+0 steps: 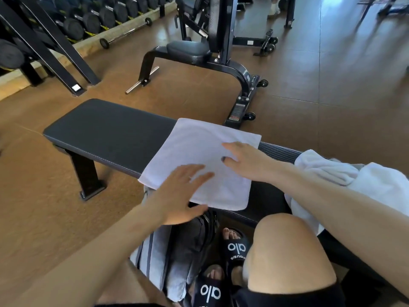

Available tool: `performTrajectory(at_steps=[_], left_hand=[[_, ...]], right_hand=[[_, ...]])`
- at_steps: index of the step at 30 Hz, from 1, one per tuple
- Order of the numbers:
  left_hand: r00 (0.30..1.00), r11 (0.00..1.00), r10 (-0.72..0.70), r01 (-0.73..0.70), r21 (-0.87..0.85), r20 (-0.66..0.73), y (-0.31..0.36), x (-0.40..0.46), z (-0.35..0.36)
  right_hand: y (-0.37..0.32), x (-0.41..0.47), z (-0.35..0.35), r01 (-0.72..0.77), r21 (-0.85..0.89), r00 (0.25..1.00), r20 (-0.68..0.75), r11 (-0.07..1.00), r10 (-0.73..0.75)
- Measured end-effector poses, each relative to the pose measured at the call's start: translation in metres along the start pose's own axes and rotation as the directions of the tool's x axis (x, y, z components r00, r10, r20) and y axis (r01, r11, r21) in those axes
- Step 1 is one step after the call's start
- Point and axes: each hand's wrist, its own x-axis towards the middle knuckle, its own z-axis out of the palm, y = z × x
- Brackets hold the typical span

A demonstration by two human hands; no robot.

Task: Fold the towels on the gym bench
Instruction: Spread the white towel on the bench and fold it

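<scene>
Head view shows a white towel (199, 156) lying flat on the black gym bench (106, 127). The towel's long side runs across the bench, and its near end hangs a little over the bench's front edge. The left hand (181, 193) lies flat on the near part of the towel, fingers straight. The right hand (247, 160) lies flat on the far part. More white towels (354, 180) sit in a heap on the bench beside the flat towel.

Gym: dumbbell rack (93, 21), benches (106, 129).
</scene>
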Motion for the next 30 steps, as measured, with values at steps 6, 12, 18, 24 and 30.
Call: performTrajectory(at_steps=[6,12,18,24,30], left_hand=[[0.984,0.984,0.122,-0.137,0.116,0.13,0.053,0.031,0.047],[0.986,0.974,0.144,-0.156,0.162,0.08,0.052,0.029,0.056],[0.983,0.963,0.182,-0.183,0.196,0.026,0.048,0.031,0.052],[0.956,0.964,0.247,-0.225,0.144,-0.16,0.064,0.028,0.032],[0.976,0.982,0.028,-0.068,-0.177,-0.215,0.075,0.01,0.006]], right_hand=[[0.043,0.034,0.029,-0.033,-0.341,0.999,-0.039,0.94,0.021],[0.084,0.051,0.012,-0.338,-0.202,0.941,-0.083,0.919,0.328],[0.078,0.061,-0.002,-0.537,0.098,0.828,-0.129,0.838,0.546],[0.08,0.065,-0.01,-0.391,0.667,0.71,-0.22,0.634,0.669],[0.086,0.053,-0.031,-0.313,0.742,0.678,-0.262,0.592,0.687]])
